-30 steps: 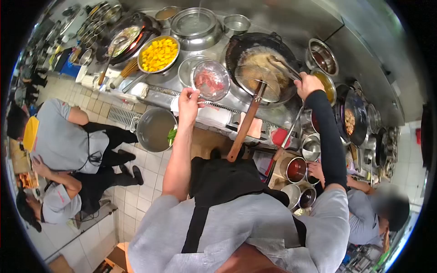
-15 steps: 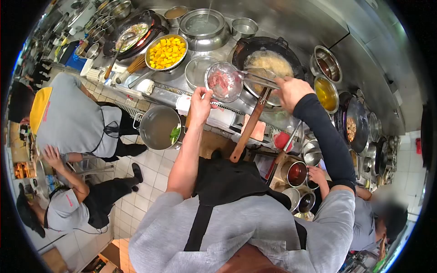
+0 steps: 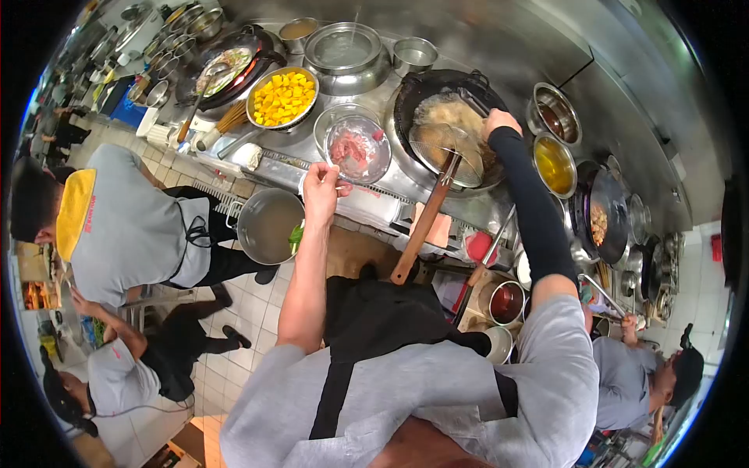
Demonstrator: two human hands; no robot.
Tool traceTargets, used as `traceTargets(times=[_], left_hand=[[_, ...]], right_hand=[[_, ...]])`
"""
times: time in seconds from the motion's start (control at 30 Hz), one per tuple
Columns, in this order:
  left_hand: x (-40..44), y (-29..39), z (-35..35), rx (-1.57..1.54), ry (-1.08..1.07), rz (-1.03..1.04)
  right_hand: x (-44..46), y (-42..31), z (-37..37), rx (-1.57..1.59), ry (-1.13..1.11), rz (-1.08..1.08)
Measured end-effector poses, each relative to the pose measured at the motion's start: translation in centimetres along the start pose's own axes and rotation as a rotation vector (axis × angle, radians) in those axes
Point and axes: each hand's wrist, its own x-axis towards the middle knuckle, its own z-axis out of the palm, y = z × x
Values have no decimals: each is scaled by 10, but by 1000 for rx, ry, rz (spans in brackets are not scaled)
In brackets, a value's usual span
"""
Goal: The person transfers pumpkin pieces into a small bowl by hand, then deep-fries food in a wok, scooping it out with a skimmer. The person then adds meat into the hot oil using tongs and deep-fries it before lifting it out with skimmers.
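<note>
Round shiny bowl (image 3: 380,161), near rim in the left hand (image 3: 322,192), raw pinkish-red meat (image 3: 351,150) loosely heaped inside, one darker red piece at its far right, metal tongs (image 3: 473,101) in the right hand (image 3: 501,122), over the wok (image 3: 405,100).

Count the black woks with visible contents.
3: a left wok beside a flame, a central wok of frothy liquid by the person's right hand, and a right wok holding browned pieces. Others may hide among the far-right cookware.
</note>
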Motion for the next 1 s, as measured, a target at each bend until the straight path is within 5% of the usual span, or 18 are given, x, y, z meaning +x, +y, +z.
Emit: traceTargets(times=[0.07,0.23,0.43,0.9,1.0], left_hand=[[-3,4,-4,-13,7,10],[7,10,2,94,-15,73],[13,21,14,169,-105,35],[19,-9,9,39,-29,-38],[22,-24,1,-11,21,-72]], right_hand=[[-22,-10,-35,-15,37,-77],[-115,-52,-112,-59,60,-658],[-123,-79,-104,-321,-57,-844],[-124,-64,-66,-1,-62,-720],[-114,-49,-86,-27,-67,-545]])
